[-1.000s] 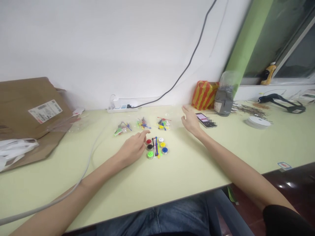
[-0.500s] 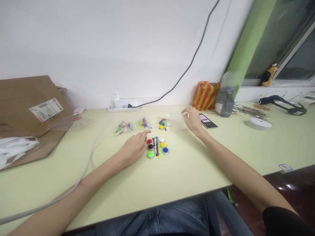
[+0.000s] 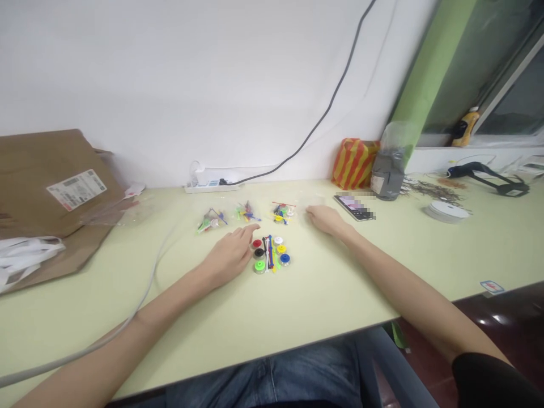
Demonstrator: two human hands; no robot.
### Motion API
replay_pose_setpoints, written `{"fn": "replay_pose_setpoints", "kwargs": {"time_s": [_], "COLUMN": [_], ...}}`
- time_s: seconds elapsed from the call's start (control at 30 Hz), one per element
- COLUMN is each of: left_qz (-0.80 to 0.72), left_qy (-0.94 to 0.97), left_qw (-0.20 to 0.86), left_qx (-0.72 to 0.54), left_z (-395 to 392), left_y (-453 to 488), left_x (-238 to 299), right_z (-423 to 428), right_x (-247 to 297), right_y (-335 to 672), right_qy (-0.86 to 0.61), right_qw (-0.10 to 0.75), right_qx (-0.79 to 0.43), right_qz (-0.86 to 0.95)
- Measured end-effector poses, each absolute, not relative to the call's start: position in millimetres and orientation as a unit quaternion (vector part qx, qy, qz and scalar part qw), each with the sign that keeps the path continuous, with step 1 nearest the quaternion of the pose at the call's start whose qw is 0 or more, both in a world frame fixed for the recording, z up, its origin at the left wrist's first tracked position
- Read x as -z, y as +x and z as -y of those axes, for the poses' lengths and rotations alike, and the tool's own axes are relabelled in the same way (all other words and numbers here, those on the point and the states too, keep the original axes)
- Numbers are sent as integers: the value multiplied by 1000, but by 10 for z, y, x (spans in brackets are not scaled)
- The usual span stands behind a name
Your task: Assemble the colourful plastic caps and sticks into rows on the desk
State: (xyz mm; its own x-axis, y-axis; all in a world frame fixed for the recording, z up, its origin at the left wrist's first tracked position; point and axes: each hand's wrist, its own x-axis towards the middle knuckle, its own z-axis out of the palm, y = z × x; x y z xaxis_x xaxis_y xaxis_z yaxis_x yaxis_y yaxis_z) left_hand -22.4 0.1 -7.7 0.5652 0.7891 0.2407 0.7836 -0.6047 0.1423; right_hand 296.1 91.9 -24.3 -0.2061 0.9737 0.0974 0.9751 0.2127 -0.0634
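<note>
My left hand (image 3: 229, 253) lies on the table, fingers stretched out, with the fingertips beside a neat group of small plastic parts. In that group, a red disc (image 3: 257, 243), a black disc (image 3: 259, 253) and a green disc (image 3: 259, 265) form the left column. White, yellow and blue discs (image 3: 285, 259) stand on the right. Several coloured arrow-shaped sticks (image 3: 270, 253) lie between the columns. Farther back, my right hand (image 3: 325, 220) is closed at the edge of a clear plastic bag (image 3: 311, 198); its fingertips are partly hidden.
Three small piles of coloured parts, including a right-hand pile (image 3: 283, 212), lie behind the group. A phone (image 3: 355, 207) is right of my right hand. Farther off are a power strip (image 3: 212, 186), a striped bag (image 3: 355, 163), a white reel (image 3: 447, 211) and a brown paper bag (image 3: 38, 175).
My right hand has come down and slightly left, and its spread fingers have closed at the clear bag. My left hand has stayed in place.
</note>
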Motion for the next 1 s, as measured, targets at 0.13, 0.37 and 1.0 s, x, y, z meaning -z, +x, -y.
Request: {"fn": "replay_pose_setpoints", "kwargs": {"time_s": [0.13,0.37,1.0], "left_qz": [-438,-438,-442], "left_qy": [887,888,886], "left_qw": [10,3,6], "left_qx": [-143,-143,-138], "left_z": [-10,-21,-10], "left_y": [-231,-242,-237], "left_x": [82,111,87], "right_z": [-930,-869,-750], "right_x": [169,-30,75], "right_y": [2908,2953,2673], "right_qy": [-671,-670,-580], "right_qw": [63,60,98], "right_qx": [40,64,50], "right_qz": [738,737,807]}}
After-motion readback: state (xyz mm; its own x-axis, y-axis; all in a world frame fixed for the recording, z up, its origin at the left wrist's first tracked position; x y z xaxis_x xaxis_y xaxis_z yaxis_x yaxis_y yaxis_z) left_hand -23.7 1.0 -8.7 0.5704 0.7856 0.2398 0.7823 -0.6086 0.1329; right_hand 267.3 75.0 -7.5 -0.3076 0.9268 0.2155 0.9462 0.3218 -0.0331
